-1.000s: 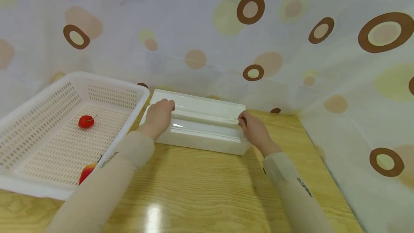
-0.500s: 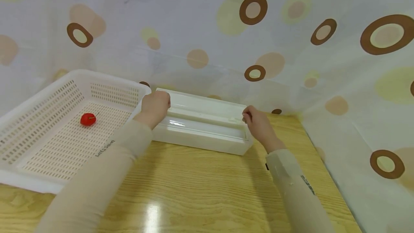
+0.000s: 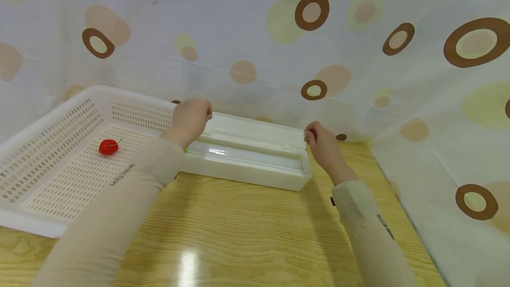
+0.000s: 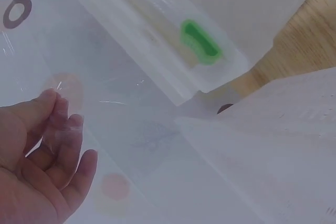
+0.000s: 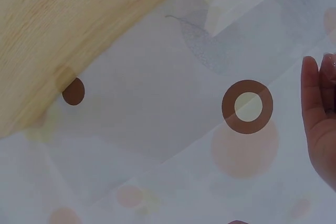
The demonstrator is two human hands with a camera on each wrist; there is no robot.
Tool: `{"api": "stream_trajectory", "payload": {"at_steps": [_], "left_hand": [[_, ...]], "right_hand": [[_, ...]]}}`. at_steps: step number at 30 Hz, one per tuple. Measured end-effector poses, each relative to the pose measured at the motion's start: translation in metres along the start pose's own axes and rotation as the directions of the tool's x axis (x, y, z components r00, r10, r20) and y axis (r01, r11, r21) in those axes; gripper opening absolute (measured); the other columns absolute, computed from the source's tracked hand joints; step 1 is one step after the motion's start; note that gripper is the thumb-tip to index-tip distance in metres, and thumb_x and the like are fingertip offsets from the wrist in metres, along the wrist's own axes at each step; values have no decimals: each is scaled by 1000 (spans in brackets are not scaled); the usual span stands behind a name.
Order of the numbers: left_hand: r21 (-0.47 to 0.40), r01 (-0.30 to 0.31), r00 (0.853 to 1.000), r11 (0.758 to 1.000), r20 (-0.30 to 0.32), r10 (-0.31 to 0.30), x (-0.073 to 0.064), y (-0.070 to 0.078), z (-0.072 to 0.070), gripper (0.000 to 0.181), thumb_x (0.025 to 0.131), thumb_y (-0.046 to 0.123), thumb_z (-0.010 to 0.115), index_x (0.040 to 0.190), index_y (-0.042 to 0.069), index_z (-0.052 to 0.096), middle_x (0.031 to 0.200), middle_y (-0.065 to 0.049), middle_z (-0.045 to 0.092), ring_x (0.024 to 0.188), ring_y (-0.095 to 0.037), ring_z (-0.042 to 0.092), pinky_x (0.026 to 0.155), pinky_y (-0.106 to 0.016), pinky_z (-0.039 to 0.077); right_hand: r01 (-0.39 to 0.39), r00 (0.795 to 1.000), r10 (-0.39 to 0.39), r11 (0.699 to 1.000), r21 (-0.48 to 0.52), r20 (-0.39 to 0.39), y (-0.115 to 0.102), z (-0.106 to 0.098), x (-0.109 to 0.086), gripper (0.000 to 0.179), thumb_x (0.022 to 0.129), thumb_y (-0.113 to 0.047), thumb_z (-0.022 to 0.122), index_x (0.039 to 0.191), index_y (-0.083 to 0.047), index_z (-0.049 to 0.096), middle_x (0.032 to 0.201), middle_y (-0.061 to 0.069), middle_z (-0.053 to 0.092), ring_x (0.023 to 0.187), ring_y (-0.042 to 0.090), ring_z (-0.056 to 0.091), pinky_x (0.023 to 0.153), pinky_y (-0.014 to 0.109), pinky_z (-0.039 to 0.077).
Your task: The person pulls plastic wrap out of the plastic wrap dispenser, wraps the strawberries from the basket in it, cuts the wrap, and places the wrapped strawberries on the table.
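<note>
A long white cling film box [image 3: 243, 178] lies on the table with its lid [image 3: 255, 129] raised at the back and a glossy film roll [image 3: 251, 156] inside. Behind its left end, my left hand [image 3: 190, 121] pinches clear cling film between thumb and fingers; in the left wrist view the film [image 4: 68, 129] shines across the fingers. My right hand [image 3: 324, 149] has its fingertips together at the lid's right end, at the film's other side. The film is nearly invisible in the head view. A green slider [image 4: 202, 43] sits at the box's left end.
At the left stands a white perforated basket [image 3: 52, 229] holding a red fruit [image 3: 108, 147] with a thin stem. My left sleeve [image 3: 107, 207] covers part of it. A spotted sheet [image 3: 255, 34] hangs behind the wooden table [image 3: 239, 238] and along its right side.
Both hands have risen from the box toward the back sheet, the right one also moving rightward. The green slider has come into view. A second fruit in the basket is now behind my left sleeve.
</note>
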State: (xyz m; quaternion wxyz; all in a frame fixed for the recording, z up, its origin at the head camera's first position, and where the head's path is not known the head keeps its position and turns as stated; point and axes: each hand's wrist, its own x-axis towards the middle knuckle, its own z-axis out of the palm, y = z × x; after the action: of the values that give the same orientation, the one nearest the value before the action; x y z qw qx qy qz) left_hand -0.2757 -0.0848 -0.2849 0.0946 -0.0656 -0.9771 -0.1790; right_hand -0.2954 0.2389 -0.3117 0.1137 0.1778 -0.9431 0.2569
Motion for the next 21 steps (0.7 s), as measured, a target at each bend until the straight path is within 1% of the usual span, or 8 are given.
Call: {"api": "stream_trajectory", "payload": {"at_steps": [4, 8, 11, 13, 14, 16, 19, 21], "left_hand": [[-69, 13, 1000, 998, -4, -14, 0, 1, -7, 15, 93, 15, 56, 98, 6, 66, 102, -11, 68, 94, -28, 63, 79, -44, 49], [-152, 33, 999, 988, -6, -34, -1, 1, -14, 16, 95, 18, 54, 100, 7, 65, 101, -11, 67, 92, -28, 61, 79, -44, 47], [-196, 35, 999, 980, -28, -42, -3, 3, -20, 17, 95, 19, 53, 101, 7, 64, 102, -11, 67, 91, -28, 61, 79, -44, 46], [-218, 35, 998, 975, -46, -46, -4, 5, -24, 17, 95, 19, 53, 101, 7, 64, 103, -11, 66, 91, -28, 61, 79, -43, 46], [-226, 32, 997, 974, -59, -47, -5, 7, -27, 17, 95, 18, 53, 101, 7, 64, 103, -11, 66, 92, -28, 61, 79, -44, 46], [-234, 29, 996, 972, -79, -48, -6, 9, -31, 17, 95, 18, 53, 101, 7, 64, 105, -11, 66, 92, -28, 61, 79, -44, 46], [-246, 20, 995, 969, -92, -44, -9, 13, -38, 18, 96, 19, 52, 102, 7, 64, 108, -12, 66, 93, -28, 61, 80, -43, 47], [-258, 16, 994, 966, -101, -44, -11, 15, -42, 19, 96, 19, 52, 103, 7, 64, 109, -12, 66, 95, -28, 61, 81, -43, 47]], "right_hand": [[7, 998, -8, 1000, -14, -64, -3, -5, -1, 17, 99, -10, 41, 102, 4, 51, 87, 20, 60, 71, 28, 56, 63, 35, 45], [0, 993, -3, 1000, -24, -116, -10, -11, 0, 18, 99, -10, 41, 101, 4, 51, 85, 19, 61, 72, 29, 57, 66, 37, 44], [-1, 990, 3, 1000, 12, -143, -15, -15, 0, 19, 100, -10, 38, 102, 5, 49, 83, 21, 60, 74, 32, 60, 69, 40, 49], [0, 987, 7, 999, 41, -161, -19, -17, 1, 19, 100, -9, 37, 103, 6, 47, 80, 21, 59, 73, 33, 61, 69, 40, 51], [0, 985, 10, 998, 58, -170, -20, -18, 1, 19, 100, -9, 36, 103, 7, 46, 79, 21, 58, 72, 34, 62, 68, 39, 53], [-2, 982, 19, 996, 86, -188, -23, -20, 1, 19, 100, -9, 35, 104, 7, 45, 77, 20, 55, 67, 33, 62, 63, 32, 54], [-10, 977, 31, 995, 99, -211, -26, -24, 2, 19, 100, -9, 35, 104, 7, 44, 75, 17, 53, 61, 29, 60, 55, 19, 50], [-15, 974, 39, 994, 105, -225, -28, -28, 2, 19, 100, -9, 35, 104, 6, 45, 75, 15, 52, 58, 22, 57, 51, 14, 46]]}}
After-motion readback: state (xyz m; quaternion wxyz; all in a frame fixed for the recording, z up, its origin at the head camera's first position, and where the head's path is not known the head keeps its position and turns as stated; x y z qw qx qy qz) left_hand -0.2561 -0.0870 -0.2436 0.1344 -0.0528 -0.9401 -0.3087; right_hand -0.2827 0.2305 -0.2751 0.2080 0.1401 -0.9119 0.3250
